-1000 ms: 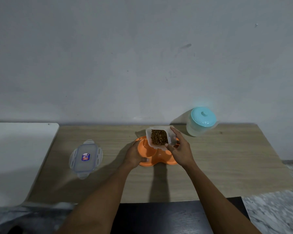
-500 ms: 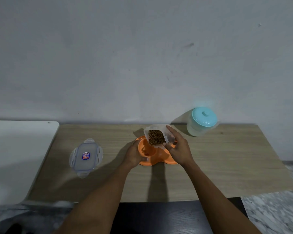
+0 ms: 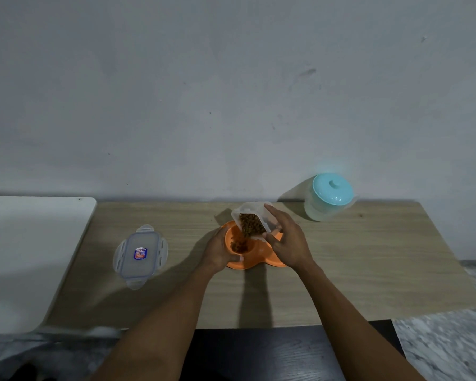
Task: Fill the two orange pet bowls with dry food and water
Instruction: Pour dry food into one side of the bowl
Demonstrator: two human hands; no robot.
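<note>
Grey wall behind, wood table [image 3: 355, 270] in front. Orange pet bowls [image 3: 254, 255], joined pair, sit mid table. Left bowl has small pile of dry food [image 3: 239, 246] in it; right bowl mostly hidden. Bowls look light, hard, could slide, so hold by rim. Clear food tub [image 3: 252, 218] tipped over left bowl, food spilling out. Right hand [image 3: 287, 244] closed round tub, fingers on top, thumb under. Left hand [image 3: 220, 251] grips bowl rim, fingers curled. Tub lid [image 3: 139, 255] lies to left. Blue-lidded jug [image 3: 329, 196] stands far right, untouched.
</note>
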